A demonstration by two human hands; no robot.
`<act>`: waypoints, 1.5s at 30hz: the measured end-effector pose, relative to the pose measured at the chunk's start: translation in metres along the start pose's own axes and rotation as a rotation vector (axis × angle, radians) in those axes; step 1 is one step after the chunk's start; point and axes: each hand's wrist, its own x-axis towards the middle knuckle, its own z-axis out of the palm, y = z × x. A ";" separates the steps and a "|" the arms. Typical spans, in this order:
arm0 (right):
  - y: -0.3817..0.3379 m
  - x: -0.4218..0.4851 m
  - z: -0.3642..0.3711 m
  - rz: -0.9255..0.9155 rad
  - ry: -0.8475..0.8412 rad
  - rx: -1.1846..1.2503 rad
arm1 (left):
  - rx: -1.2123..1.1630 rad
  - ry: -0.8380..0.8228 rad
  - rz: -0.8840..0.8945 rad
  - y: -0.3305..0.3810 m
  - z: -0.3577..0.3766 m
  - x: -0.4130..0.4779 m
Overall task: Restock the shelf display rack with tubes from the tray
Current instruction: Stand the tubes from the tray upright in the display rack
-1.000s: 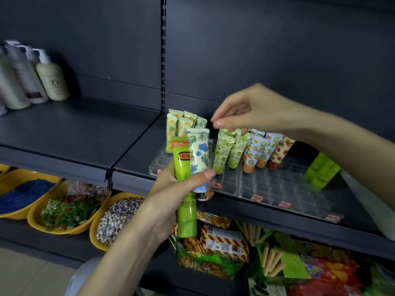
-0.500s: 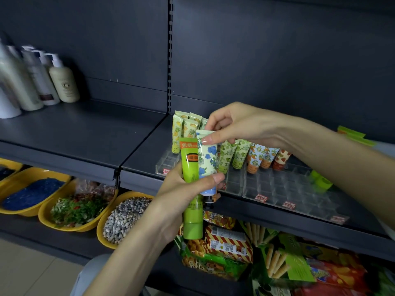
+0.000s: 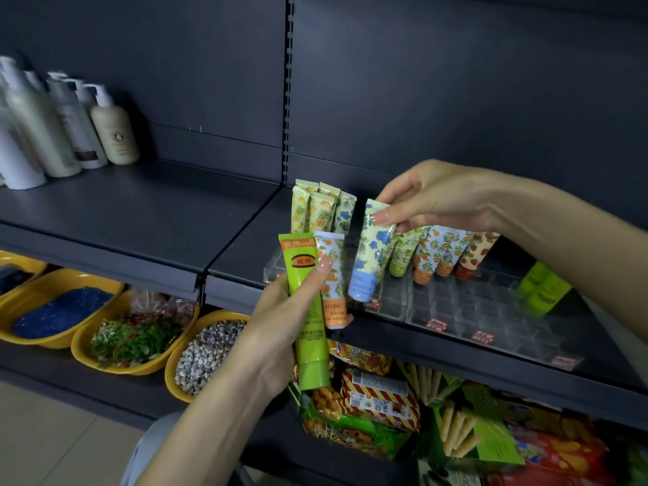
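A: Right hand point(image 3: 431, 201)?

B: Grasping. Thumb and fingertips pinch the crimped top end of a pale tube printed with blue flowers point(image 3: 371, 250). The tube hangs cap down and tilted, its blue cap over the front left part of the clear plastic compartment rack point(image 3: 491, 310). Cannot tell whether the cap touches the rack.

A: Left hand point(image 3: 280, 327)?

B: Also grasping, in front of the shelf edge. It holds two tubes side by side, caps down: a long bright green tube with an orange label point(image 3: 306, 310) and a shorter pale tube printed with oranges point(image 3: 333, 285). The thumb lies across the front of them.

A: Rack contents?

B: A cluster of yellow-patterned tubes point(image 3: 317, 212) stands at the back left. A row of floral and fruit-print tubes point(image 3: 445, 254) leans just below the right hand. Lime green tubes point(image 3: 543, 289) sit at the right end.

A: Surroundings?

B: The rack sits on a dark grey metal shelf point(image 3: 140, 212). White and cream pump bottles point(image 3: 70, 128) stand at the far left. On the shelf below are yellow bowls point(image 3: 115, 366) of loose goods and snack packets point(image 3: 378, 398).
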 end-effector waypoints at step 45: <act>-0.022 0.111 -0.029 0.049 0.450 -0.806 | -0.094 0.045 0.153 0.026 -0.038 0.040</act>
